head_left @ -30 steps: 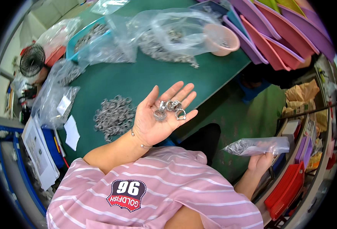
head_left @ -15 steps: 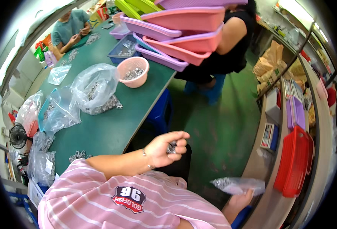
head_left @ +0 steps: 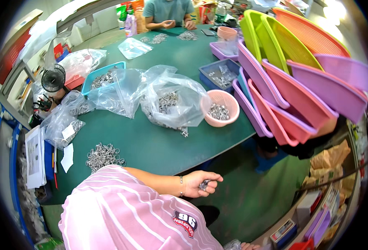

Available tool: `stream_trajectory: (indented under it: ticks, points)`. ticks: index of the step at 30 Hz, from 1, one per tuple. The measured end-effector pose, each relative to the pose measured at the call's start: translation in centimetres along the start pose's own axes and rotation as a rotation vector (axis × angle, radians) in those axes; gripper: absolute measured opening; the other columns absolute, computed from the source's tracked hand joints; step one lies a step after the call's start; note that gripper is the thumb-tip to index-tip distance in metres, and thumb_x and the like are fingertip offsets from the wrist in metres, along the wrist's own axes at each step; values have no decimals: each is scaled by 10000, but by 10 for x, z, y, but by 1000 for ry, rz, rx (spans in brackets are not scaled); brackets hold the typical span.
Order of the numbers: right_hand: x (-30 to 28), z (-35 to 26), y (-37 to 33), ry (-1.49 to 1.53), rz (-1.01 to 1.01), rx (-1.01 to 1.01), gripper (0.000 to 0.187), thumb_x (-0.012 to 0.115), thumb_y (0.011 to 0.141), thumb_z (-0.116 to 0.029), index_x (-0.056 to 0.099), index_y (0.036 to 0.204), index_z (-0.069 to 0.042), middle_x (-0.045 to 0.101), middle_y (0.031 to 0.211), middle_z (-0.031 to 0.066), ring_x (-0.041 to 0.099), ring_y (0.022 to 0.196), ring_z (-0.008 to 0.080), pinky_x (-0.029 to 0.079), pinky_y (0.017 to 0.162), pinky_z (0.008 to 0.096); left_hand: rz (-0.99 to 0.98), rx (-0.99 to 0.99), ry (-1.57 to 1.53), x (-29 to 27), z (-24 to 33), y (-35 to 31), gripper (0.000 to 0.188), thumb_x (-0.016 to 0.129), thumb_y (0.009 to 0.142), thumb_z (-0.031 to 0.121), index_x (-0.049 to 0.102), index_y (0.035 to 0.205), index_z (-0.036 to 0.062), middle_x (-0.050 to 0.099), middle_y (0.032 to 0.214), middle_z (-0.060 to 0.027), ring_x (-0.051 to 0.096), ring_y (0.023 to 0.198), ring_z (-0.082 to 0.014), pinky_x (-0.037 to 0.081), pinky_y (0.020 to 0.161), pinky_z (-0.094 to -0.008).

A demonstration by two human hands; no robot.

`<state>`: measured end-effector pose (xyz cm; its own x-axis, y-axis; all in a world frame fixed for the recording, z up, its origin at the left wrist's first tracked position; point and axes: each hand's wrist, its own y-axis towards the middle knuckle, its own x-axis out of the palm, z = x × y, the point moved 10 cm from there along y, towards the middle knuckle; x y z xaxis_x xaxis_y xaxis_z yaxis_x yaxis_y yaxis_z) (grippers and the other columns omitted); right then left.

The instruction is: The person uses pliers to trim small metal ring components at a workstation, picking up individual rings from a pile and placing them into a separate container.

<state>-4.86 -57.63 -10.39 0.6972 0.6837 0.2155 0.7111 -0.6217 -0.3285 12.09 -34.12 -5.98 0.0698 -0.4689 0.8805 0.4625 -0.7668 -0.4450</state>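
Observation:
My left hand [head_left: 195, 185], with a bracelet at the wrist, is held past the table's near edge. Its fingers curl around a handful of small silvery metal pieces [head_left: 204, 185]. At the bottom edge only part of my right hand [head_left: 249, 246] shows, against a clear plastic bag [head_left: 233, 245] that is mostly cut off by the frame. Beside my left sleeve, a loose pile of metal rings [head_left: 105, 157] lies on the green table [head_left: 159, 150]. Farther off, a large clear bag [head_left: 180, 104] of metal pieces stands next to a pink basket [head_left: 232, 102] holding more of them.
Stacked plastic baskets [head_left: 292, 91] crowd the table's right end, near a blue tray [head_left: 217, 85]. A turquoise tray [head_left: 103, 73] and a small fan [head_left: 53, 79] are at left. Across the table a person [head_left: 167, 14] handles small pieces. Shelving with boxes [head_left: 284, 233] stands at lower right.
The view has swung left toward the table. My left hand stays closed on the metal pieces. My right hand and the plastic bag have shifted to the bottom edge, mostly out of view.

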Motion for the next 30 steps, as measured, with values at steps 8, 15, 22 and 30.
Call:
stream_trajectory:
  ticks: [8, 15, 22, 30]
  points:
    - [84, -42, 44, -122, -294, 145, 300, 521, 835, -316, 580, 797, -24, 554, 709, 131, 492, 642, 293, 397, 637, 425, -8, -77, 58, 29, 0, 64, 173, 543, 830, 80, 537, 1002, 55, 532, 747, -23, 533, 653, -136, 413, 513, -243]
    - [96, -146, 45, -134, -511, 126, 335, 470, 890, -348, 542, 775, -42, 521, 638, 91, 459, 565, 230, 373, 584, 375, -14, -65, -63, 119, 2, 44, 296, 492, 796, -44, 543, 1087, -39, 563, 1164, -169, 569, 1075, -264, 482, 925, -347]
    - [26, -281, 18, 48, -745, -77, 383, 420, 944, -380, 505, 754, -59, 488, 567, 50, 425, 488, 167, 350, 531, 324, -3, -24, 36, 191, 4, 28, 249, 526, 864, 21, 536, 1109, -23, 595, 1108, -213, 594, 1035, -296, 510, 882, -342]
    - [-37, -301, -63, 93, -348, -85, 377, 576, 872, -286, 523, 623, -7, 512, 603, 57, 424, 568, 111, 300, 506, 253, 140, -244, 69, 199, -49, 44, 173, 554, 865, 241, 561, 800, 81, 523, 679, -36, 401, 515, -105, 320, 426, -223]
